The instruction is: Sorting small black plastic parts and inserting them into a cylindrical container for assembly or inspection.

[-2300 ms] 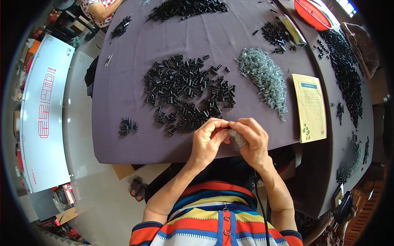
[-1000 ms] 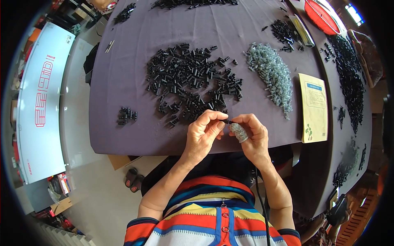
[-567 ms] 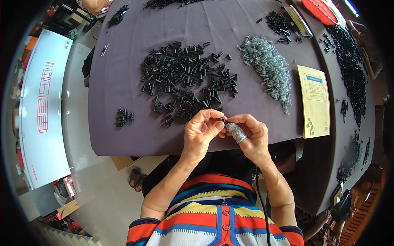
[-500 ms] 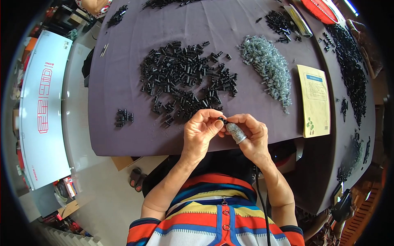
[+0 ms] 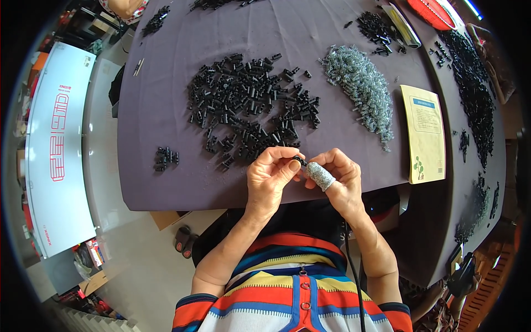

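My left hand (image 5: 268, 180) pinches a small black plastic part (image 5: 300, 160) between thumb and forefinger, just over the near edge of the table. Against the other end of that part, my right hand (image 5: 347, 182) has its fingers pressed closed; its thumb wears a speckled grey finger cot (image 5: 320, 176). Anything else inside the right fingers is hidden. Beyond the hands spreads a large heap of black plastic parts (image 5: 251, 102). To its right lies a pile of small silvery springs (image 5: 362, 91), and a small cluster of black parts (image 5: 165, 158) sits at the left.
A purple-grey cloth covers the table (image 5: 160, 110). At the right edge lies a yellow booklet (image 5: 425, 135). More black parts (image 5: 377, 30) and a red basket (image 5: 431, 12) are at the far right. A second table (image 5: 442, 221) with further piles adjoins on the right.
My right thumb has turned slightly, so its grey cot now points more to the upper left. Both hands stay in place around the black part.
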The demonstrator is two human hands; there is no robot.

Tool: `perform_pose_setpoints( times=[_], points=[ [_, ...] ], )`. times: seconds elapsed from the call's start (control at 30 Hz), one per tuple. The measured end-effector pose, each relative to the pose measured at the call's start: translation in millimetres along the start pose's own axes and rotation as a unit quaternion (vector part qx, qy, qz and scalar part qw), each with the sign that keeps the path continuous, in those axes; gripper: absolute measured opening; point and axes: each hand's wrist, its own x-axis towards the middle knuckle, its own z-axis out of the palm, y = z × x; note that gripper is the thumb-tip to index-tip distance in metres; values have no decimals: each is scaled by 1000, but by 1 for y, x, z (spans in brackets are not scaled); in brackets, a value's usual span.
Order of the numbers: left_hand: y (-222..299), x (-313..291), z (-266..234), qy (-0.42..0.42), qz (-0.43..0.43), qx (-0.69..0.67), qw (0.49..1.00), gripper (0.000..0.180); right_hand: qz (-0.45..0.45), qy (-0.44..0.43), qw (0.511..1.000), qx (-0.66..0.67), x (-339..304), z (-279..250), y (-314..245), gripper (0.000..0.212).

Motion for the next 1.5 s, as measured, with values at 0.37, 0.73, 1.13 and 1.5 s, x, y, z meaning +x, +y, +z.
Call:
perform_pose_setpoints(
  times=[0.37,0.73,1.13,1.5],
  points=[
    [-7,-2,2,-6,36,31,999,16,4,20,1000,6,-1,1,5,5],
    [3,2,3,0,-27,-46,999,22,-55,1,998,-43,-1,5,15,16],
    [11,2,3,-46,-120,-60,990,39,-205,-77,937,-273,14,-7,-2,45],
    [12,6,-3,-67,-179,-83,978,44,-206,-102,950,-212,16,-12,2,33]
  ],
)
